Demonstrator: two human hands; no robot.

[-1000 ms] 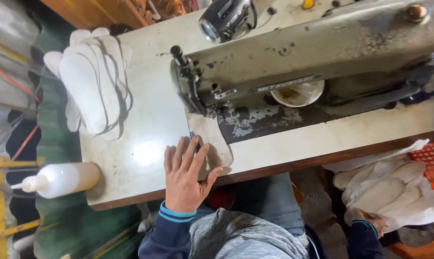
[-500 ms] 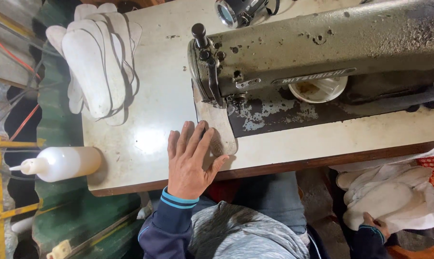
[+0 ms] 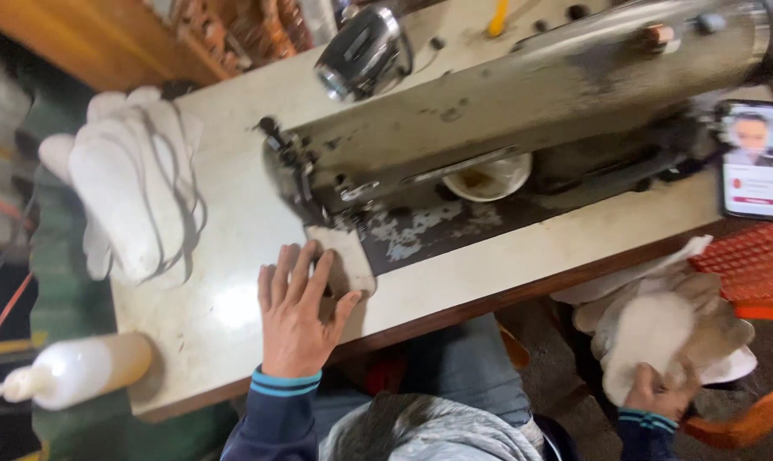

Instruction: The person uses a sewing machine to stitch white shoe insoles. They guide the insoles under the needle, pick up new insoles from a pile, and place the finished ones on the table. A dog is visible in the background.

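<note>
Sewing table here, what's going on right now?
A person sits at an old sewing machine. Their left hand lies flat on a small pale piece on the machine bed, by the needle end. Their right hand reaches down to a pile of white cut pieces beside the table. More white pieces are stacked at the table's far left, near a squeeze bottle.

You face a worn cream table point(image 3: 224, 316) with a wood edge, green floor point(image 3: 53, 128) dim at left, brown wooden furniture point(image 3: 105, 43) far left, orange crate point(image 3: 749, 265) at right, glare on the near tabletop.
</note>
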